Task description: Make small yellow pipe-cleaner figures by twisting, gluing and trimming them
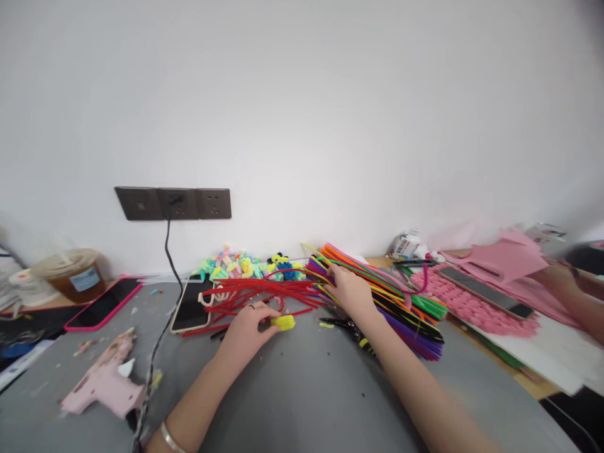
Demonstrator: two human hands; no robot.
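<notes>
My left hand [252, 327] pinches a small bright yellow fuzzy piece [283, 323] just above the grey mat. My right hand [348, 289] reaches over a thick bundle of pipe cleaners [406, 314] in purple, black, green, orange and yellow. Its fingers are bent down at the bundle's left end; whether they grip a stem I cannot make out. Red pipe cleaners [264, 289] lie loose behind my left hand. Under my right wrist rest pliers [352, 328] with black and yellow handles, partly hidden.
A pink glue gun [106, 384] lies at left, its cord [158, 352] running to the wall socket [177, 202]. Phones [104, 305] and a drink cup [78, 277] stand behind it. Small pastel fuzzy pieces [236, 264] line the wall. At right, another person's hand [557, 280] touches pink sheets [504, 258].
</notes>
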